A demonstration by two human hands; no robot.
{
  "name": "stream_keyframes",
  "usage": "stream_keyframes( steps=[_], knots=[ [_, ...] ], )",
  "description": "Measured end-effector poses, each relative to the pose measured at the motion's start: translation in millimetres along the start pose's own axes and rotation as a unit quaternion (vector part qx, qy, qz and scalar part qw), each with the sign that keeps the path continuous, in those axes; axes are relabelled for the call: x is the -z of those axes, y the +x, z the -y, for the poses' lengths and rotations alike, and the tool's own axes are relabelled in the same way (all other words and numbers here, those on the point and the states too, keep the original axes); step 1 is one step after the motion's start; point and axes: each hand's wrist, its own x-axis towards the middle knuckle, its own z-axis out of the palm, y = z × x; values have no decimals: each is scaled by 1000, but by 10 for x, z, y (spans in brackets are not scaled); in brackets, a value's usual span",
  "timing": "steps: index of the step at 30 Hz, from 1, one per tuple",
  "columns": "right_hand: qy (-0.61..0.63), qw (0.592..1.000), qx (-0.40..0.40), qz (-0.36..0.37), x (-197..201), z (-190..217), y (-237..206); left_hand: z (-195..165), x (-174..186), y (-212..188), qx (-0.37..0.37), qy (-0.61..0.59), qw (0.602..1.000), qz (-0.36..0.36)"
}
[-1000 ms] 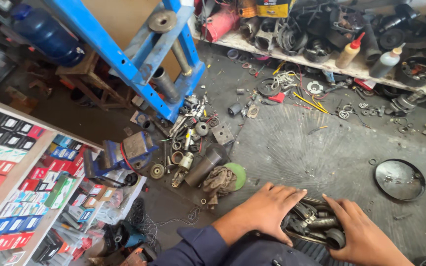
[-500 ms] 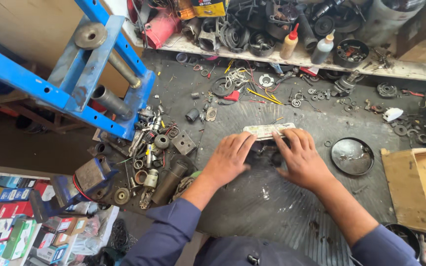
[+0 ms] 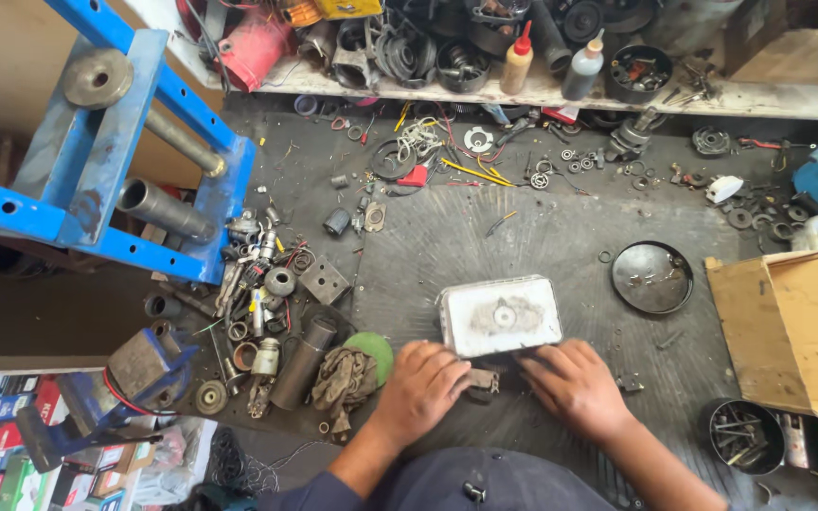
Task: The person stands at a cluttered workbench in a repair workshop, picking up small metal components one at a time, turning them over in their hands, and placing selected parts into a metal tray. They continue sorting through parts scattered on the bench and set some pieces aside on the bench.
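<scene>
Metal block (image 3: 501, 315) between hands, open mat (image 3: 523, 237) beyond

Head view, looking down on the wearer. Left hand (image 3: 420, 390) and right hand (image 3: 575, 386): both bare, without gloves, rings, a watch or any wrist strap; the fingers (image 3: 413, 356) carry dark, greasy smudges. Forearms: uncovered from wrist to near the elbow. Sleeves: dark navy-blue cloth, the left sleeve (image 3: 314, 492) ending in a pushed-up edge at the lower frame margin; the right sleeve lies mostly beyond the frame. Torso: a dark navy-blue garment (image 3: 485, 483) of the same cloth, filling the bottom centre. On its front sits a small black clip-like fitting (image 3: 472, 492), too small to identify more closely.
</scene>
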Motion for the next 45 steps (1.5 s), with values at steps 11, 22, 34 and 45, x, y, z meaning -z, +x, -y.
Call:
stream_keyframes(
  steps=[11, 22, 34, 45],
  knots=[
    [40, 990, -138, -10, 173, -290, 411, 192, 183, 645, 88, 1, 995, 52],
    [184, 947, -203, -167, 331, -522, 327, 582, 269, 689, 99, -112, 980, -134],
    [40, 896, -342, 281, 354, 184, -463, 404, 355, -91, 153, -21, 954, -255],
    [32, 903, -325, 280, 214, 202, -478, 233, 337, -355, 175, 17, 953, -248]
  ],
)
